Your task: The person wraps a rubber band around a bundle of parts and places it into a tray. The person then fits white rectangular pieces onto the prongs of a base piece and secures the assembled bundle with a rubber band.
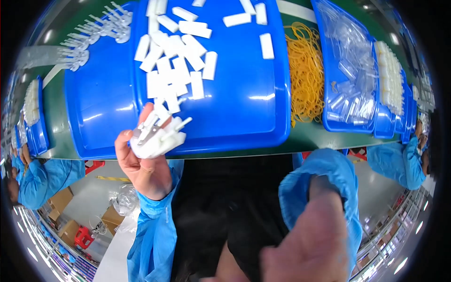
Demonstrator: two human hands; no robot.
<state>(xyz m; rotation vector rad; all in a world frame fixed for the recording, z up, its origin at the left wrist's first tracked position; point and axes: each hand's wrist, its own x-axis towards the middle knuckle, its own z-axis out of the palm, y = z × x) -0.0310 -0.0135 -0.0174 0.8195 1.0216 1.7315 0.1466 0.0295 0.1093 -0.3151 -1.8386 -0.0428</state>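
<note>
Raised over the front edge of the blue trays, my left hand [151, 177] is closed around a white plastic piece [159, 141] with several short prongs and a greyish part on it. Its exact kind is unclear. Just beyond the fingertips, a heap of small white rectangular blocks [176, 70] lies in the large blue tray [235, 113]. My right hand [310, 239] hangs at the lower right, away from the table and in front of my body. Motion smears its fingers, so their pose and anything in them cannot be made out.
White pronged pieces [110, 28] stand by the left blue tray [103, 103]. Right of the large tray lie yellow rubber bands [305, 70], then a tray [347, 126] with clear plastic pieces. Blue sleeves of other people [51, 183] [394, 162] show at both sides.
</note>
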